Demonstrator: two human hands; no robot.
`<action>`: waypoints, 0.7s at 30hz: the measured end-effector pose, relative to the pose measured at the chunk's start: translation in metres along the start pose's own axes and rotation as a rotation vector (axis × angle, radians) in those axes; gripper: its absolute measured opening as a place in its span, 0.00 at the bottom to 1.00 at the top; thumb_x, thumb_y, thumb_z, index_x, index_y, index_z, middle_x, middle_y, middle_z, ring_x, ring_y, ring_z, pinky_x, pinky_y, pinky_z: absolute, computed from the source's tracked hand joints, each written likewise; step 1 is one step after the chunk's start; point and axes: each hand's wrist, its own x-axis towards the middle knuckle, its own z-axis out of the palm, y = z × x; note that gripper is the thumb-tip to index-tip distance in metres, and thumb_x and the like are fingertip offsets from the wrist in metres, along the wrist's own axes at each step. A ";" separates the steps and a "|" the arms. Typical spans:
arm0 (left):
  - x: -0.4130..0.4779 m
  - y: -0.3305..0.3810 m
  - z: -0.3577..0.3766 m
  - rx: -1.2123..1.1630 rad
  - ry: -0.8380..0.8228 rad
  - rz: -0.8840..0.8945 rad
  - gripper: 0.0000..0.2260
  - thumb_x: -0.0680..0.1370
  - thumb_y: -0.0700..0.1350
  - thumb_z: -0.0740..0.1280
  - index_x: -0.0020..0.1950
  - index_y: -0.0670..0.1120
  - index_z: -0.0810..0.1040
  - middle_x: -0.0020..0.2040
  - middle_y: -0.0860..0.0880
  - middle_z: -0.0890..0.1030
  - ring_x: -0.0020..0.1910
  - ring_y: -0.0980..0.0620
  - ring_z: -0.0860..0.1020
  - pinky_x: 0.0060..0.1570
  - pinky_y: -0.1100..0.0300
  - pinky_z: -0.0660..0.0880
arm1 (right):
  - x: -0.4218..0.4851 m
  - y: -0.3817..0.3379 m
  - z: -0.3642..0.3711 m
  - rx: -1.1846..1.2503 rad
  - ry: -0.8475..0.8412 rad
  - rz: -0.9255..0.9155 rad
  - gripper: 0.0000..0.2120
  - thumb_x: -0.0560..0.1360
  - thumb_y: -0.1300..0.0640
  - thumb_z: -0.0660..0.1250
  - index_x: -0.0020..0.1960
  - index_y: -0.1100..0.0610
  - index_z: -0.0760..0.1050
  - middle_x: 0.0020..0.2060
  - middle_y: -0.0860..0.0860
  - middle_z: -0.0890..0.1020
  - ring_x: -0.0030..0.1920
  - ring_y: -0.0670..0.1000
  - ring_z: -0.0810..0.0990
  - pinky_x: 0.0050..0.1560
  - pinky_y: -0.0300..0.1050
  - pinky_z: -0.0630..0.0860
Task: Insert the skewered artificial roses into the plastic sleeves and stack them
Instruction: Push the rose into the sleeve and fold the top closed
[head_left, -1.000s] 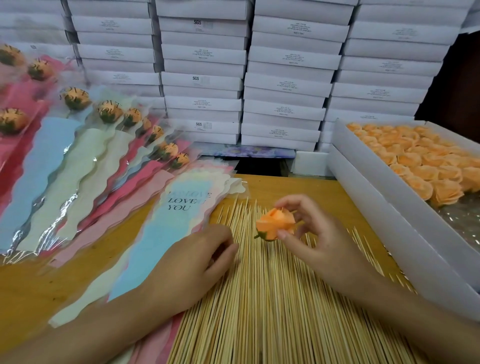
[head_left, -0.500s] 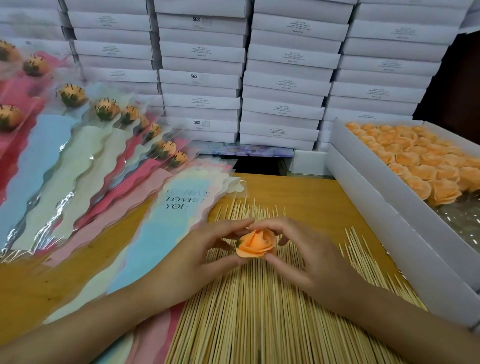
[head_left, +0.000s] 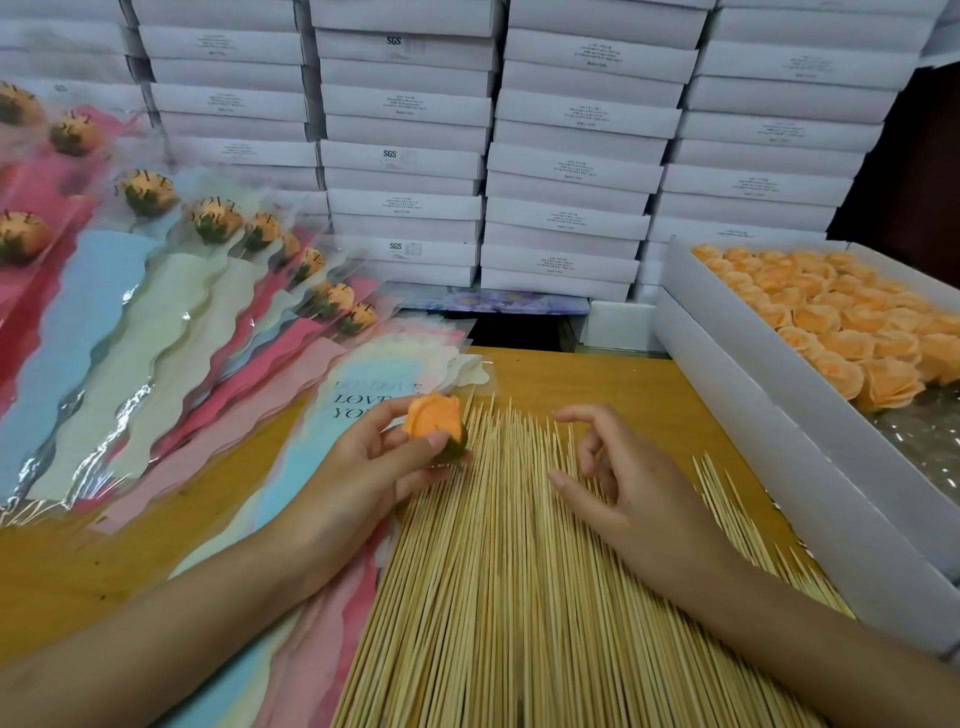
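Roses in sleeves (head_left: 217, 221) already lie stacked along the tabletop's left edge. The left hand (head_left: 363, 467) has its grip pinched on one orange rose (head_left: 434, 423) over the sticks (head_left: 519, 597), mid-tabletop; I see no stick in it. The right hand (head_left: 628, 493) has a loose, empty grip. Many more wait in the box (head_left: 769, 457).

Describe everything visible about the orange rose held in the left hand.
The orange rose is a single bloom of layered, soft-looking petals, foam-like, with a dark green base pointing down and right. The left hand pinches it between thumb and fingers, over the tips of the bamboo skewers, beside the printed sleeve. No skewer shows in it.
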 end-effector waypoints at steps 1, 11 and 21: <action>0.001 0.000 0.000 -0.053 0.002 -0.006 0.21 0.69 0.42 0.71 0.61 0.42 0.74 0.52 0.39 0.84 0.52 0.43 0.83 0.43 0.63 0.80 | 0.000 0.001 0.001 -0.018 -0.016 0.017 0.20 0.75 0.41 0.62 0.66 0.38 0.63 0.37 0.43 0.72 0.38 0.41 0.73 0.35 0.35 0.66; 0.002 -0.002 -0.002 -0.010 -0.007 -0.032 0.19 0.71 0.45 0.72 0.61 0.45 0.76 0.55 0.39 0.83 0.55 0.42 0.82 0.47 0.62 0.80 | -0.002 0.001 0.001 -0.103 -0.127 0.133 0.24 0.77 0.41 0.63 0.71 0.41 0.62 0.29 0.46 0.72 0.31 0.43 0.73 0.36 0.32 0.61; 0.002 -0.001 -0.003 0.015 -0.053 -0.039 0.15 0.65 0.49 0.76 0.52 0.54 0.83 0.54 0.42 0.84 0.56 0.42 0.82 0.48 0.61 0.79 | -0.001 -0.002 -0.002 -0.154 -0.177 0.157 0.27 0.78 0.51 0.61 0.74 0.41 0.58 0.30 0.48 0.76 0.32 0.45 0.75 0.33 0.33 0.61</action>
